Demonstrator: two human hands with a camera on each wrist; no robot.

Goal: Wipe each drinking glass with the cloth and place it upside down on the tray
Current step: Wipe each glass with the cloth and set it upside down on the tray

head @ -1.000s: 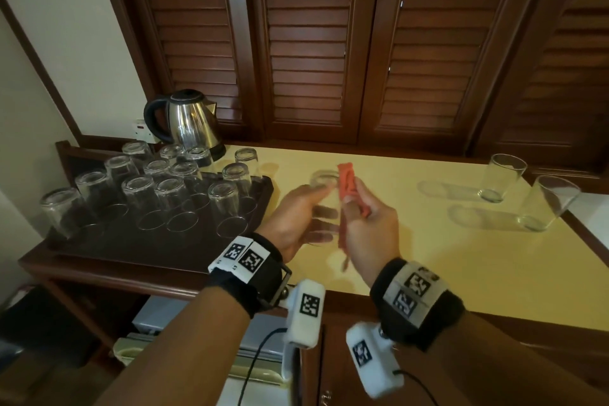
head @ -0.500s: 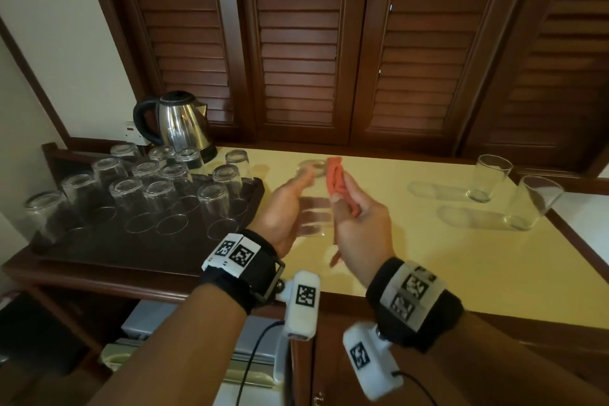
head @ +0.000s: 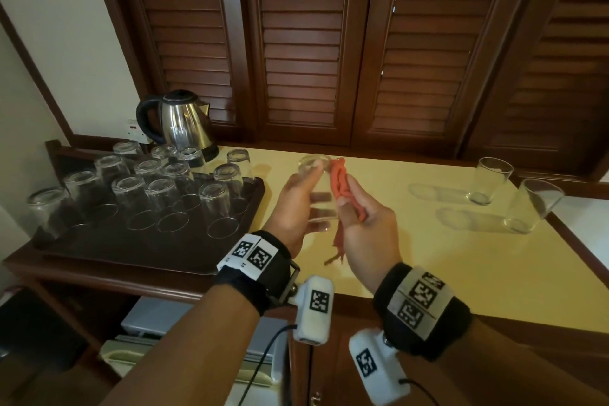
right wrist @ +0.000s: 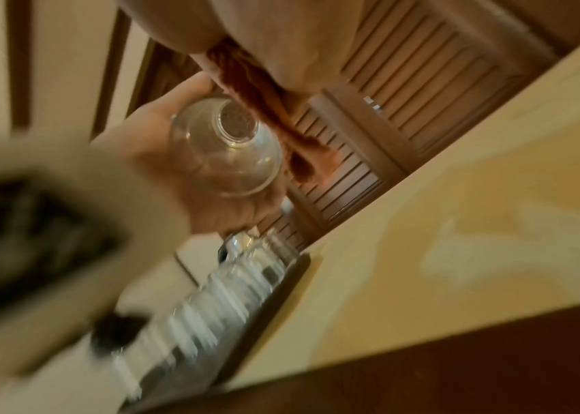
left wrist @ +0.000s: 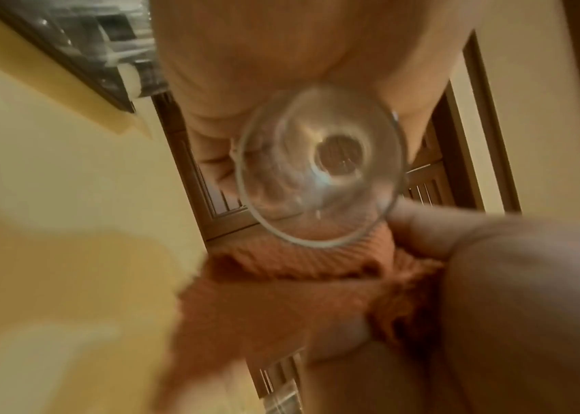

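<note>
My left hand [head: 296,204] grips a clear drinking glass [head: 318,189] upside down above the yellow counter, base up. Its open mouth [left wrist: 320,168] faces the left wrist camera. My right hand [head: 362,224] pinches an orange cloth [head: 342,184] bunched against the glass's right side, with a tail hanging below the fist. The same cloth [right wrist: 267,112] lies beside the glass [right wrist: 224,151] in the right wrist view. A dark tray [head: 99,241] at the left carries several glasses standing upside down [head: 217,208]. Two upright glasses [head: 487,180] [head: 530,206] stand on the counter at the far right.
A steel kettle [head: 184,122] stands behind the tray by the wall socket. Louvred wooden doors [head: 303,43] close off the back of the counter. The yellow counter top [head: 428,257] runs between tray and upright glasses. A small fridge sits below the tray shelf.
The cloth has bunched up more against the glass as my right hand works it. Both hands stay together above the counter; the head view has shifted slightly.
</note>
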